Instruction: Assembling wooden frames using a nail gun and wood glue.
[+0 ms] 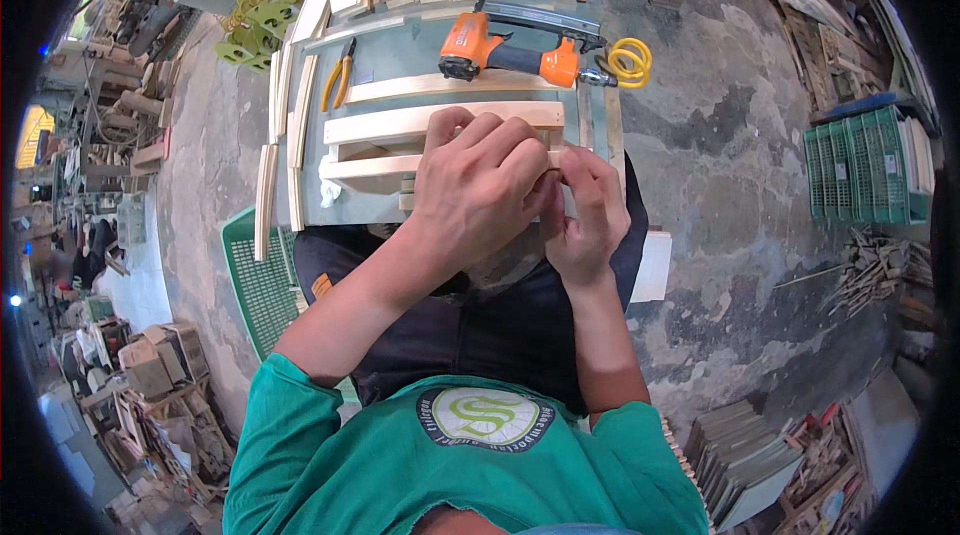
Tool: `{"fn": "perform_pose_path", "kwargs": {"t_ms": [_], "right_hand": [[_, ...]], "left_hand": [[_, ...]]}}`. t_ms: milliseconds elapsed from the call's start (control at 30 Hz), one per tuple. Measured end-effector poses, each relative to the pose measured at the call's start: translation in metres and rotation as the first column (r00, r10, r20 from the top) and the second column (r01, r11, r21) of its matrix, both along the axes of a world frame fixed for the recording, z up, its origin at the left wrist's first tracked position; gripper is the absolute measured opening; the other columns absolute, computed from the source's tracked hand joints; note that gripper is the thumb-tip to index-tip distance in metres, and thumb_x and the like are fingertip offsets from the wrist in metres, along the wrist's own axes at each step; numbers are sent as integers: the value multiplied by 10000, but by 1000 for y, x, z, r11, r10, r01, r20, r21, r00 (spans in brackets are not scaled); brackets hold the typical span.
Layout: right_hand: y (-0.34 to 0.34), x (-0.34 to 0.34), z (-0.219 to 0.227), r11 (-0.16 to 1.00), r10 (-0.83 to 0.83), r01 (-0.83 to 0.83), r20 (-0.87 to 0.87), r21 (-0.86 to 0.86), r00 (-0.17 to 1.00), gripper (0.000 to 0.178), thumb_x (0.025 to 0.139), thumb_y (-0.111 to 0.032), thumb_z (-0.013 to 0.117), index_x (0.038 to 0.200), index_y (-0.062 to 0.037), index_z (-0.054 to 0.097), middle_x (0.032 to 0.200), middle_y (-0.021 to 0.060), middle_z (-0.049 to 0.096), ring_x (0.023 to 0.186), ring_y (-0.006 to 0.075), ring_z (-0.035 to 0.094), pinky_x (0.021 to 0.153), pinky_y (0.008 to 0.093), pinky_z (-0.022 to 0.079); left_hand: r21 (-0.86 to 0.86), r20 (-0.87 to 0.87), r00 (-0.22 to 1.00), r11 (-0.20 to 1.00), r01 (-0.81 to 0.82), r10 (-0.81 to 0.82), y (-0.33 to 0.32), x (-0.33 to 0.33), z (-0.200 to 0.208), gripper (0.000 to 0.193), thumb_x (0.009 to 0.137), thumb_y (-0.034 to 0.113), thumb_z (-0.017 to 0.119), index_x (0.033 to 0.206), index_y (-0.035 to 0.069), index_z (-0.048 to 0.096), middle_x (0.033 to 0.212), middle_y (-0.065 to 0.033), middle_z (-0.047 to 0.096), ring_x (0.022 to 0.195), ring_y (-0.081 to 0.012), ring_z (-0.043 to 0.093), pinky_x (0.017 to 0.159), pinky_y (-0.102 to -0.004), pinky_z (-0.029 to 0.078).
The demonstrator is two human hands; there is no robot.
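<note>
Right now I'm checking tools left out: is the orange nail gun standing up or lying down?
Lying down. The orange nail gun rests on its side on the worktable, beyond both hands, its yellow coiled hose beside it.

Mid-frame: left hand (478, 185) flat on wood frame (440, 123); right hand (585, 210) pinching its right end. Nail gun (510, 53) above.

The person wears a green short-sleeved T-shirt (400, 465) with a round dark badge (484, 417) printed on the chest, ringed by small white lettering around a pale green emblem. Dark trousers (470, 325) cover the legs. Both forearms are bare, with no gloves, watch or rings showing.
</note>
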State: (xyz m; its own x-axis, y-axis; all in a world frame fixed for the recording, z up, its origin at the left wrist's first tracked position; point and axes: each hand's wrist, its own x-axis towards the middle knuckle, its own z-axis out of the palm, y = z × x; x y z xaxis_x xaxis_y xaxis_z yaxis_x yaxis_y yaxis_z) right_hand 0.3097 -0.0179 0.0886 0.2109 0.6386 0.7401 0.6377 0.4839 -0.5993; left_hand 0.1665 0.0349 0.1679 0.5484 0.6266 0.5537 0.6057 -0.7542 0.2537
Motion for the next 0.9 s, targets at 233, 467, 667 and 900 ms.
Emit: {"fn": "perform_pose_path", "kwargs": {"t_ms": [233,467,667,900], "right_hand": [[3,5,4,1000,4,-6,119,18,993,511,795,30,797,1268,-120,673,1115,162,706,851,292,730,699,344,607],[4,6,5,999,13,-17,121,35,993,463,776,34,803,1211,-86,699,1110,168,704,865,308,731,708,366,611],[1,5,3,1000,19,-19,112,-9,994,449,807,78,766,1229,-45,675,1099,166,706,853,265,729,708,327,608],[-9,-5,9,983,19,-49,-168,-176,986,453,821,78,714,1261,-21,670,1159,169,697,987,290,724,803,347,599]], "left_hand": [[49,50,998,998,30,-32,2,-3,-9,224,712,182,777,794,123,578,815,4,595,773,-180,612,841,-385,411],[62,44,998,997,51,-53,1,-7,0,187,751,196,758,813,123,598,834,5,612,792,-180,621,845,-390,420],[-23,-35,997,997,69,-70,2,-18,4,176,775,153,806,851,120,650,886,-12,699,833,-198,680,929,-388,472],[38,-3,996,996,84,-84,4,-16,-3,171,798,197,768,816,125,614,841,6,654,841,-202,673,946,-401,456]]}}
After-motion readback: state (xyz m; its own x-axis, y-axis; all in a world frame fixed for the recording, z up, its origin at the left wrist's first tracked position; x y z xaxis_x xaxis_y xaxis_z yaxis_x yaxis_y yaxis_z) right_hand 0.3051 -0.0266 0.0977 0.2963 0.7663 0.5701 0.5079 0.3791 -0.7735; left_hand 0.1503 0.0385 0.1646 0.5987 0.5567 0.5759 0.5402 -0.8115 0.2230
